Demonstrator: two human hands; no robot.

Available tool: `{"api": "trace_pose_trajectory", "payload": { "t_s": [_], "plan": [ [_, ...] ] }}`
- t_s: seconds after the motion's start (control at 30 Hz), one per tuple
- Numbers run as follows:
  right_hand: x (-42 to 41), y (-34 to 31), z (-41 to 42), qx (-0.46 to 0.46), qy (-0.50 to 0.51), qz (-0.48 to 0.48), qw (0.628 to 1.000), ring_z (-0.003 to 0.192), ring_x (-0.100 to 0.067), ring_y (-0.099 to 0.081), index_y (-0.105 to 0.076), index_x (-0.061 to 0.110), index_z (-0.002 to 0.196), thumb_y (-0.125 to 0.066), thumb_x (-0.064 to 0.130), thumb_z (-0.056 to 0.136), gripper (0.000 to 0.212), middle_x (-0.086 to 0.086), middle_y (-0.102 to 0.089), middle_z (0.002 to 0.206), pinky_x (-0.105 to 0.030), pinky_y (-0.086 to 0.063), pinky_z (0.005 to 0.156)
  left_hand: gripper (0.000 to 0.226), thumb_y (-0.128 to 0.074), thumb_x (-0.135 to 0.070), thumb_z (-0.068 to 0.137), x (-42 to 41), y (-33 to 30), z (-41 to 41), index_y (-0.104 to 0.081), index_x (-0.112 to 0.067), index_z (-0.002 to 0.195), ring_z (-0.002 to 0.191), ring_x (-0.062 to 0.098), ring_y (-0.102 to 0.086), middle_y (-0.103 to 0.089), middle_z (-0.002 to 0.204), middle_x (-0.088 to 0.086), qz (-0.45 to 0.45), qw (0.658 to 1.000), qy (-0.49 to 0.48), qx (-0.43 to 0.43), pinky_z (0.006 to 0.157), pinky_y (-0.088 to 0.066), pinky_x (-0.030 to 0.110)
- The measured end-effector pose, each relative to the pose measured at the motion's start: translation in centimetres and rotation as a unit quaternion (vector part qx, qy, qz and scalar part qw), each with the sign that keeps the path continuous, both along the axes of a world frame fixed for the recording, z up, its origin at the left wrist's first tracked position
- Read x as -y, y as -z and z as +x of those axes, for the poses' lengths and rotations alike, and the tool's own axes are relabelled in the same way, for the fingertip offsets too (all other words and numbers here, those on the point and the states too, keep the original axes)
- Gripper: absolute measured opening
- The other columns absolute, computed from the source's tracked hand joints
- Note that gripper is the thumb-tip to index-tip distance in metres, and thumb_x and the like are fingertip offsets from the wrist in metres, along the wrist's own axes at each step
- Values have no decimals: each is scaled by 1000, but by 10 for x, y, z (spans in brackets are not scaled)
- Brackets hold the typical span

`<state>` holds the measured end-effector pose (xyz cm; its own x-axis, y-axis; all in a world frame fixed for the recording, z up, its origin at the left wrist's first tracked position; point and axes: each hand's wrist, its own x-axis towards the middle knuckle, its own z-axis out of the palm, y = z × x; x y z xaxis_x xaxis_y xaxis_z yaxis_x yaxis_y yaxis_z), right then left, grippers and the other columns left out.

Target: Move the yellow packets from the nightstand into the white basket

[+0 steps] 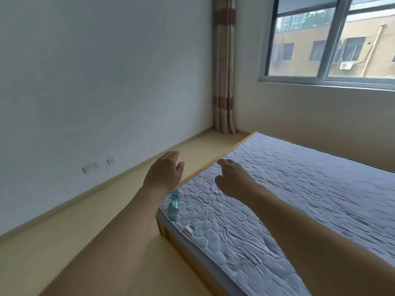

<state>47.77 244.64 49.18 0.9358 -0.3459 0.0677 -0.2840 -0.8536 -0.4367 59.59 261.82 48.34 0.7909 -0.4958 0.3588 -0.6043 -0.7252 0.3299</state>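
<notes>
Left hand (163,170) is extended over the floor with fingers loosely spread and empty; right hand (232,176) hangs over the mattress (299,189), fingers relaxed, slightly curled, holding nothing. Recommended step: turn the view to locate the work area before reaching. Yellow packets, nightstand and white basket are all out of frame.

Bare mattress (288,199) on a low wooden bed frame (164,229), pale wood floor (74,242) beside it.

In front of me the grey-blue quilted mattress, stitched in hexagons and rumpled near its near corner, lies flat on the frame with a yellow edge along its left side. A green label strip (174,205) and a small white-and-green tag (189,229) sit on that near corner. The floor runs along the white wall to the curtained corner.
</notes>
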Motion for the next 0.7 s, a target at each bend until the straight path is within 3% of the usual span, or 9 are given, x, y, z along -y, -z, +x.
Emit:
{"api": "trace_pose_trajectory", "payload": {
  "t_s": [0.27,0.53,0.7],
  "plan": [
    [-34,17,203,12,-82,-4,997,124,-28,-45,-44,8,137,-47,13,87,50,-10,-48,138,-32,-40,95,48,-43,-29,102,-56,6,174,-42,-8,145,138,24,-41,-43,150,7,47,998,-50,0,110,-33,33],
    [-32,-14,406,44,-104,16,993,134,-25,-38,-35,12,146,-45,16,91,56,-6,-41,147,-33,-36,102,48,-40,-32,102,-82,-41,360,-39,-13,147,139,22,-37,-38,154,2,73,992,-105,10,110,-33,35],
    [-59,-21,517,44,-148,23,988,121,-24,-48,-39,11,141,-45,16,92,50,-7,-45,141,-34,-44,96,46,-39,-31,102,-105,-47,465,-42,-13,145,137,22,-40,-40,152,1,73,989,-130,0,107,-34,34]
  ]
}}
